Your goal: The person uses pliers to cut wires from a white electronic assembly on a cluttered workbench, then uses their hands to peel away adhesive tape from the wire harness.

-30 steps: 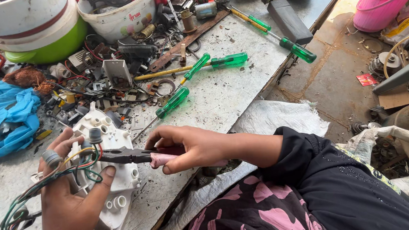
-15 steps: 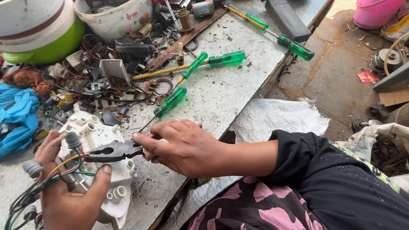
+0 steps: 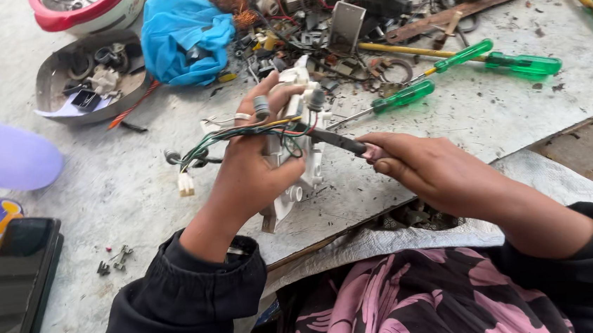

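Head view, the only one here. Centre frame, the left hand is clamped around a white plastic housing, fingers wrapped over its back and the thumb up near the top, tilting it off the table. That grip also traps a bundle of coloured wires against the plastic, most likely so the wires stay put while the tool goes in. The bundle trails out to the left and ends in a small white connector hanging just above the surface.

Right of centre, the right hand is closed tight on the pink-tipped handles of a pair of dark pliers. The nose points left into the housing, right where the wires cross it; the exact spot it bites is hidden by wires and fingers.

Now the surface: a worn, scratched grey worktable. Upper right, three green-handled screwdrivers lie side by side, near the work. Top centre, a heap of metal scraps beside a crumpled blue cloth. Upper left, a metal dish of small parts. Lower left, a black phone lies flat, with a few loose screws just beside it. At the right edge the table ends and bare ground shows.
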